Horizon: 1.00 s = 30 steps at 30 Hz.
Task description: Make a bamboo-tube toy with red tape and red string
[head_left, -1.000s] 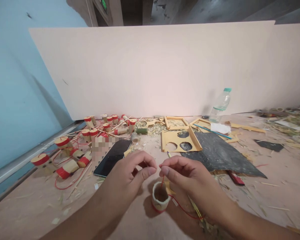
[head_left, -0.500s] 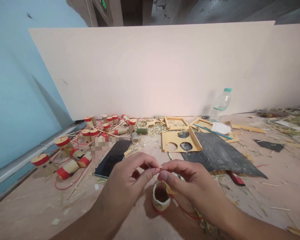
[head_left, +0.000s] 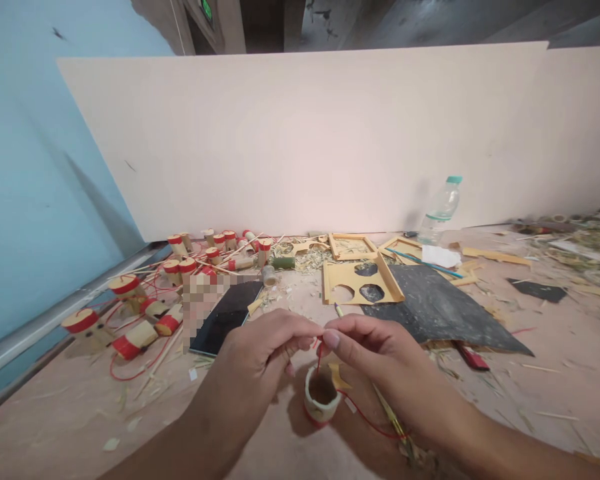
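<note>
A short bamboo cup [head_left: 322, 397] with a red band at its base stands on the table in front of me. A thin red string [head_left: 367, 419] runs up from inside the cup and also trails off to the right across the table. My left hand [head_left: 267, 363] and my right hand [head_left: 375, 357] meet just above the cup, fingertips touching. Both pinch the upper end of the red string between thumb and forefinger.
Several bamboo cups with red bands [head_left: 130, 313] and red strings lie at the left. A black phone [head_left: 225, 317] lies near my left hand. Yellow wooden frames with round holes [head_left: 357, 277], a dark sheet [head_left: 440, 307] and a plastic bottle [head_left: 440, 210] sit beyond. A pale board [head_left: 330, 133] stands behind.
My two hands have drawn together above the cup; the fingertips now touch and pinch the string's end. The cup has stayed in place.
</note>
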Tool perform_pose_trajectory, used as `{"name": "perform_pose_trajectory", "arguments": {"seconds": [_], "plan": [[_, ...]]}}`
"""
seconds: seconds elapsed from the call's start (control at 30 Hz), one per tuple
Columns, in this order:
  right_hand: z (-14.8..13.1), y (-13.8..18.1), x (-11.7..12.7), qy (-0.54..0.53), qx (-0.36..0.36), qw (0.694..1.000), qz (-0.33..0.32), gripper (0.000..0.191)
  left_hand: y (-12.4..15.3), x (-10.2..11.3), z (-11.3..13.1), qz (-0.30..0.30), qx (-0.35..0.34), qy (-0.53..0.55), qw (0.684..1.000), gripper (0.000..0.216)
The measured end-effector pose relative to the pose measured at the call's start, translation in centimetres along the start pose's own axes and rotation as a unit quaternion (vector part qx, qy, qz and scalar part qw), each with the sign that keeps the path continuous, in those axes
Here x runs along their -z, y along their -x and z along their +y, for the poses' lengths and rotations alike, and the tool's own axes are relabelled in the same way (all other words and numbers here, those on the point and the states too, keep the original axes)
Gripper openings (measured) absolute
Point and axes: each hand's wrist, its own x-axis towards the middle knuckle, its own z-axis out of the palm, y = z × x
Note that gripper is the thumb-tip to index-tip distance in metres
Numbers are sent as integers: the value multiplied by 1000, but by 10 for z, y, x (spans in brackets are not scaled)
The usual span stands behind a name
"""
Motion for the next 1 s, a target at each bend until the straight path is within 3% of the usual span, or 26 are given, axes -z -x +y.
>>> {"name": "perform_pose_trajectory", "arguments": {"seconds": [0.13,0.67,0.83,1.0], "plan": [[1,0,-1,7,-3,1000,-4,43,0,1,5,4,-5,-28,1000,23],[0,0,-2,7,6,1000,-17,34,-4,3,8,7,-38,-84,996,23],[1,-1,-4,-62,-18,997,-40,41,-1,2,11,10,9,-67,998,19],[0,-2,-4,-46,-25,997,-63,46,-1,0,15,0,24,-31,999,18]]}}
